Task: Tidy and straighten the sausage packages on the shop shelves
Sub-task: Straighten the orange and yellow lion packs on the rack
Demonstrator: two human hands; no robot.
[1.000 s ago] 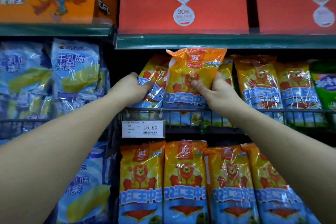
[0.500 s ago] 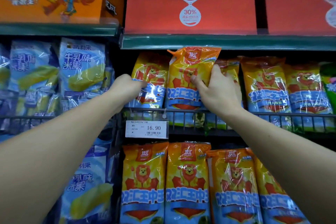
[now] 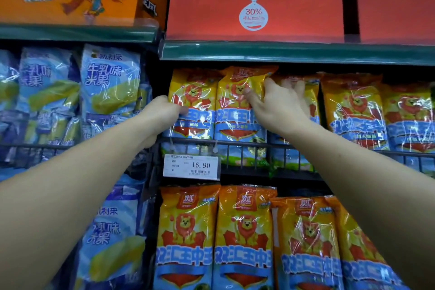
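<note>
Our right hand (image 3: pixel 275 106) pinches the right edge of an upright orange-and-blue plastic sausage package (image 3: pixel 235 125); our left hand (image 3: pixel 162 113) grips the matching package (image 3: pixel 195 92) touching its left side.

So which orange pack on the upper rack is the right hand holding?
The second pack from the left: the right hand grips its right edge, thumb in front. The left hand holds the first pack.

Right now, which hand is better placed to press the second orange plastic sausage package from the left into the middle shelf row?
Right. The right hand grips that orange plastic sausage package at its right edge, thumb on front; the left hand holds the leftmost package.
</note>
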